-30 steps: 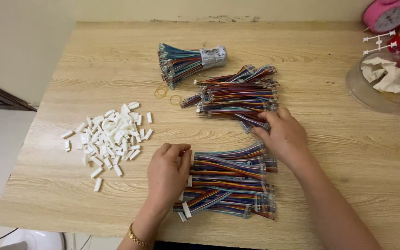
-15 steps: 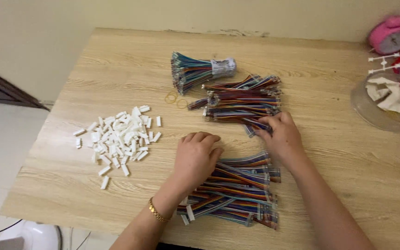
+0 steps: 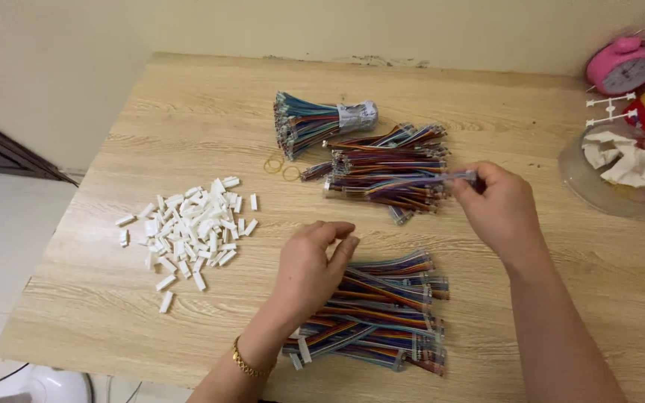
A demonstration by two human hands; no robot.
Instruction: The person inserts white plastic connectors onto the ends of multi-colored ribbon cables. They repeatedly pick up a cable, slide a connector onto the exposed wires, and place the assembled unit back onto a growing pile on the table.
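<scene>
Pinching one multicoloured ribbon cable [image 3: 419, 183] by its end, the right hand [image 3: 498, 209] sits at about 3 o'clock of the desk [image 3: 188, 97], its fingers closed on the cable, which stretches left over the far pile of cables [image 3: 382, 168]. The left hand [image 3: 311, 269], loosely curled and holding nothing, rests at 6 o'clock with its fingertips touching the near pile of cables [image 3: 382, 313]. At 12 o'clock lies a taped bundle of cables [image 3: 315, 123], with two yellow rubber bands [image 3: 281, 168] just beside it. White plastic connectors [image 3: 188, 227] lie heaped at 9 o'clock — well apart from both hands. Towards 2 o'clock stand a clear bowl [image 3: 584, 183] of white pieces and a pink alarm clock [image 3: 625, 63].
</scene>
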